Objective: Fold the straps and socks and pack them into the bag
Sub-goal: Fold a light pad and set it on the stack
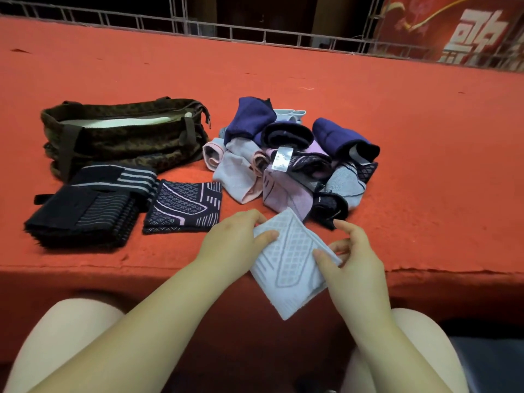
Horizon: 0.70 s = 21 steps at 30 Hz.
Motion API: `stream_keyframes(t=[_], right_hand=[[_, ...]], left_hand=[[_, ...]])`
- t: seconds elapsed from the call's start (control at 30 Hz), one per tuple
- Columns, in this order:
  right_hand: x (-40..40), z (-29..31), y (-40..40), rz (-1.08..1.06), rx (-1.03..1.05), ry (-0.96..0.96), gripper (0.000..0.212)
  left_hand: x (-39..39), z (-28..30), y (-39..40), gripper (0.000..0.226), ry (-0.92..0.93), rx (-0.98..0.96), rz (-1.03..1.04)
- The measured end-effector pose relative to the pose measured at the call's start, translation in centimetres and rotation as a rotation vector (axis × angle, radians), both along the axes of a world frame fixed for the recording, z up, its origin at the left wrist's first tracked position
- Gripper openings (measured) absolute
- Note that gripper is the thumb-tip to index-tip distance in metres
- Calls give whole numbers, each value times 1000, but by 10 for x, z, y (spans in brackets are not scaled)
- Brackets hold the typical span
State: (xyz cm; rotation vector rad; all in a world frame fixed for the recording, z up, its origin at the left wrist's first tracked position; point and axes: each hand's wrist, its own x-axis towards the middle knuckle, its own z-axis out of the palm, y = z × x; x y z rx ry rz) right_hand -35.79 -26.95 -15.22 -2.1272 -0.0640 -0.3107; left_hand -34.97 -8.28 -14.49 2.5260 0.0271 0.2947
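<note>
A pale blue patterned sock, folded, hangs over the front edge of the red platform. My left hand pinches its upper left corner, and my right hand grips its right side, thumb on top. Behind lies a loose pile of socks in navy, lilac, pink and grey. A folded navy patterned sock lies to the left, next to folded dark straps with pale stripes. The camouflage bag sits behind the straps, its top open on a pale lining.
A metal railing runs along the platform's far edge, with a red banner at the back right. My bare knees are below the platform's front edge. Bare red surface spreads to the right of the pile and behind it.
</note>
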Motion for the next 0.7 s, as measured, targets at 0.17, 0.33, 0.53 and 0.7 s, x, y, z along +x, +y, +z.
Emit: stream_keyframes(t=[0.17,0.33,0.53,0.7], right_hand=[[3,-3,-3,-66,-286,72,51],[15,8,-7,-14,-447,300,35],[14,28,-12,268,-270,275,6],[7,51,2,543,-78,156,6]], left_hand=[[8,-11,-4,37,48,151,21],[10,0,-4,37,160,73,-11],[-10,19,11,30,345,-384,-196],[-32,20,24,45,434,-1041,-360]])
